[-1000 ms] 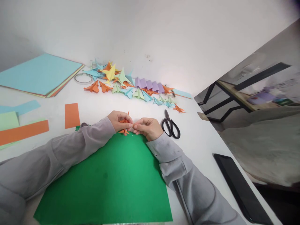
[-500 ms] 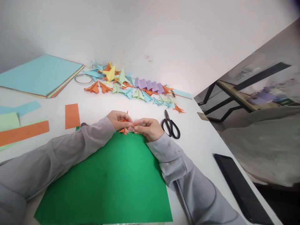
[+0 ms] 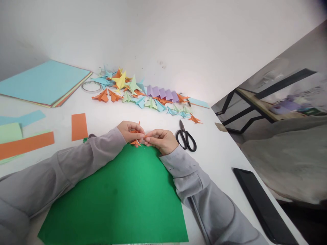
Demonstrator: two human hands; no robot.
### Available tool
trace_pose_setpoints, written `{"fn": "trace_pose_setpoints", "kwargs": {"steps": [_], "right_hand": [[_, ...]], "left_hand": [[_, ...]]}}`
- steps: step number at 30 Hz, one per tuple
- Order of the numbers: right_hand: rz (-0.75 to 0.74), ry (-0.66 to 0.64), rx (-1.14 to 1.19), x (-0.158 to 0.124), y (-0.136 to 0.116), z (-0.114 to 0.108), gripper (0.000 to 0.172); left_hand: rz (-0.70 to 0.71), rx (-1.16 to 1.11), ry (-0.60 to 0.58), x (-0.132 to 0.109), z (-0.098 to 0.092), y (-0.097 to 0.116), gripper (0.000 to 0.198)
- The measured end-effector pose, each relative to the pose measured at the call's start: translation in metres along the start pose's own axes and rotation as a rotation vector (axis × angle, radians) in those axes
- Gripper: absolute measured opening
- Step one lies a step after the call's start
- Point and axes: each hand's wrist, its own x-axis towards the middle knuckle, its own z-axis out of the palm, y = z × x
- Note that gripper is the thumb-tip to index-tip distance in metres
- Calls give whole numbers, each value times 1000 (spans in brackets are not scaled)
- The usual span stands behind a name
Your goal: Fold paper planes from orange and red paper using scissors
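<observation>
An orange folded paper piece (image 3: pixel 136 143) is held above the far edge of a green sheet (image 3: pixel 114 197). My left hand (image 3: pixel 131 131) is closed around its body, hiding the middle, with pointed tips showing above and below the fingers. The thumb and fingers of my right hand (image 3: pixel 163 140) pinch its right end, where a bit of orange shows between the fingertips. Both hands nearly touch. To the right of my right hand lie black-handled scissors (image 3: pixel 187 139).
Folded paper pieces in several colours (image 3: pixel 120 81) line the wall, with a purple pleated strip (image 3: pixel 162 92) among them. At left are a tape roll (image 3: pixel 91 86), a stack of coloured sheets (image 3: pixel 48 81) and orange strips (image 3: pixel 79 127). A black phone (image 3: pixel 263 204) lies near the right edge.
Hardly anything differs. Both hands keep their hold on the orange folded paper, with only a slight shift of the fingertips.
</observation>
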Motion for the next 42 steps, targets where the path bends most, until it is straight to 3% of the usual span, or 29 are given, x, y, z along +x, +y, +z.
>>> {"fn": "trace_pose_setpoints", "kwargs": {"steps": [20,31,42], "right_hand": [[-91,-5,13,1,3,0,25],[-39,-72,-11,0,-1,0,27],[-99,-105,9,-1,1,1,25]], "left_hand": [[-19,0,-83,-8,-2,7,30],[23,55,-131,-9,-2,6,31],[-81,-49,-166,-8,-4,11,34]]}}
